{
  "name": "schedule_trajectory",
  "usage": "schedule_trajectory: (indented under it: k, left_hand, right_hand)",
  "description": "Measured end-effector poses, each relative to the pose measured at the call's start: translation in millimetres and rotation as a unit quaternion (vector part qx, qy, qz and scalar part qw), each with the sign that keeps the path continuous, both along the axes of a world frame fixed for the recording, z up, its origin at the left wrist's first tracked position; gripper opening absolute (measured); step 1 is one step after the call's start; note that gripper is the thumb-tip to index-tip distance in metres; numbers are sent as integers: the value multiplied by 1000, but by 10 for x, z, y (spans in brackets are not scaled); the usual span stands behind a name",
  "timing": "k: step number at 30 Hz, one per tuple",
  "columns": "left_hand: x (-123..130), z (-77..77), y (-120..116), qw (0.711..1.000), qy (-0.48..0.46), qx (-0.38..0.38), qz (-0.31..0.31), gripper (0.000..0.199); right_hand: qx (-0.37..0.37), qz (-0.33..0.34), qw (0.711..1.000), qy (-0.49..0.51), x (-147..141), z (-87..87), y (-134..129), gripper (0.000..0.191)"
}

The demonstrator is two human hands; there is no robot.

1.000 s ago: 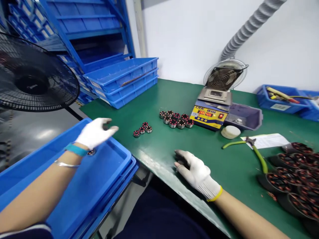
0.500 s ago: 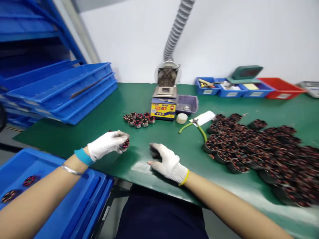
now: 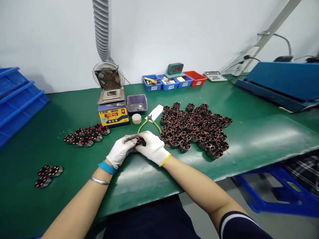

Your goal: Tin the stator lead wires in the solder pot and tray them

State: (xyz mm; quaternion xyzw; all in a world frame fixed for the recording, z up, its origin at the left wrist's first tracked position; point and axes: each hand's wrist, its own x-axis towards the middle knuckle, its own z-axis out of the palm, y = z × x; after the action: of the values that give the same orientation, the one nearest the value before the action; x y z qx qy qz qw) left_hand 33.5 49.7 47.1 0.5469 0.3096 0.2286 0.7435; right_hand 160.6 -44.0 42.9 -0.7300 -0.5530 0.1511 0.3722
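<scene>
My left hand (image 3: 121, 151) and my right hand (image 3: 153, 148), both in white gloves with darkened fingertips, meet over the table. Between them they grip a small round motor stator (image 3: 138, 141) with pinkish winding ends; the fingers hide most of it. Just beyond my right hand lie green-handled cutting pliers (image 3: 143, 125), spread apart, their jaws on a white paper slip (image 3: 157, 112). A large cluster of copper-wound stators (image 3: 190, 127) stands to the right of my hands. Left of them is a smaller stator group (image 3: 87, 141), with 3 more stators (image 3: 54, 171) nearer the table's left.
A yellow-and-blue solder pot (image 3: 113, 116) stands at the back under a grey duct hose (image 3: 101, 30). Beside it are a purple tray (image 3: 137, 99) and a round cream-coloured tub (image 3: 136, 119). Small blue bins (image 3: 152, 87), a red bin (image 3: 195, 79) and a calculator (image 3: 215, 76) line the wall.
The view has turned right. My left hand has brought the stator rightward to my right hand, which was open and has now closed on it too. 3 stators now show at the table's left.
</scene>
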Motion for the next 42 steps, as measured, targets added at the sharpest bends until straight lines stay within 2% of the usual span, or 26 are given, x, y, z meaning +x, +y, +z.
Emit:
schedule_trajectory:
  k: [2, 5, 8, 10, 12, 13, 15, 17, 19, 23, 26, 28, 30, 31, 33, 35, 36, 38, 40, 42]
  left_hand:
    - [-65, -48, 6, 999, 16, 33, 17, 57]
    - [-124, -18, -4, 993, 69, 83, 37, 58]
    - [-115, 47, -22, 989, 100, 85, 71, 64]
    - [-101, 78, -33, 987, 103, 83, 89, 67]
    - [-99, 100, -47, 987, 103, 90, 90, 68]
    - [-103, 107, -57, 987, 101, 95, 80, 67]
    - [-116, 114, -82, 988, 93, 111, 52, 64]
    - [-128, 101, -110, 987, 91, 129, 30, 60]
    - [-131, 63, -131, 983, 104, 149, 25, 57]
    - [-131, -8, -129, 964, 149, 216, 43, 48]
    - [-181, 73, -88, 958, 185, 220, -3, 29]
    - [-257, 203, -39, 962, 197, 179, -63, 26]
    - [-343, 341, 22, 967, 186, 134, -114, 26]
    - [-378, 394, 51, 970, 173, 121, -121, 26]
    - [-404, 439, 88, 978, 146, 122, -85, 30]
    - [-362, 400, 73, 985, 116, 128, -29, 45]
    - [-322, 359, 45, 987, 102, 123, -23, 58]
    - [-234, 267, -33, 990, 78, 99, -58, 76]
    - [-176, 210, -105, 989, 69, 84, -103, 75]
    - [-177, 214, -130, 987, 81, 88, -111, 60]
  right_hand:
    - [-34, 10, 999, 6, -33, 20, 21, 46]
    - [-56, 12, 998, 15, -42, 37, 9, 43]
    - [-87, -8, 996, 34, -10, 78, -36, 21]
    - [-84, -37, 994, 67, 4, 114, -54, 15]
    - [-58, -62, 988, 130, 3, 127, -49, 22]
    - [-40, -59, 983, 170, -1, 120, -40, 32]
    - [-11, -17, 969, 245, -5, 80, -17, 49]
    - [10, 37, 959, 280, 6, 29, -3, 47]
    - [24, 62, 958, 279, 30, -3, -7, 39]
    - [28, 37, 976, 213, 61, 17, -52, 36]
    - [42, 7, 980, 193, 43, 48, -60, 35]
    - [52, -13, 967, 251, 29, 58, -43, 33]
    - [57, -36, 937, 342, 24, 67, -20, 34]
    - [58, -44, 919, 388, 26, 74, -12, 37]
    - [64, -49, 881, 465, 36, 92, -9, 43]
    - [64, -40, 849, 522, 46, 108, -22, 48]
    - [58, -35, 835, 547, 49, 113, -31, 50]
    - [37, -27, 811, 583, 50, 115, -46, 52]
    - [18, -23, 800, 599, 45, 106, -52, 53]
    - [17, -27, 798, 601, 35, 93, -45, 52]
